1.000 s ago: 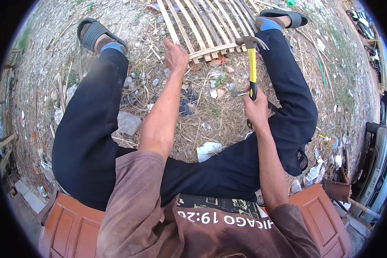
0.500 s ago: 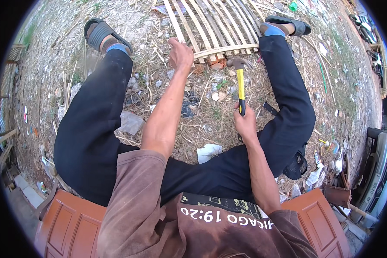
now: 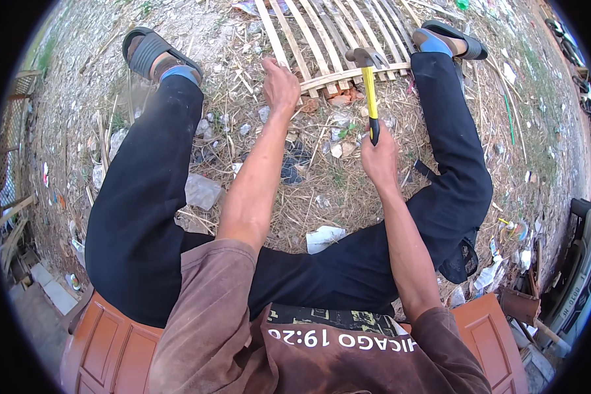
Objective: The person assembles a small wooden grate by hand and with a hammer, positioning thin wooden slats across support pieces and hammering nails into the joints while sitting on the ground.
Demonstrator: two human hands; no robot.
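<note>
A panel of pale wooden slats (image 3: 313, 39) lies on the ground between my feet, its near ends joined by a crosspiece (image 3: 348, 77). My left hand (image 3: 282, 87) is closed around the near end of the leftmost slat, beside the crosspiece's left end; part of the grip is hidden behind the fingers. In my right hand (image 3: 379, 156) is a hammer (image 3: 370, 92) with a yellow and black handle. Its metal head is raised over the crosspiece and hides a little of the slats. Reddish brick pieces (image 3: 340, 100) sit under the near edge of the panel.
Dry straw, stones and litter cover the ground. A clear plastic piece (image 3: 202, 191) and a white scrap (image 3: 325, 239) lie between my legs. My sandalled feet flank the panel. I sit on a brown panelled wooden board (image 3: 121, 348). A vehicle (image 3: 574, 276) stands at the right edge.
My right hand has moved forward and lifted the hammer, so its head now overlaps the crosspiece and slats. My left hand keeps its place on the slat. The view has shifted slightly.
</note>
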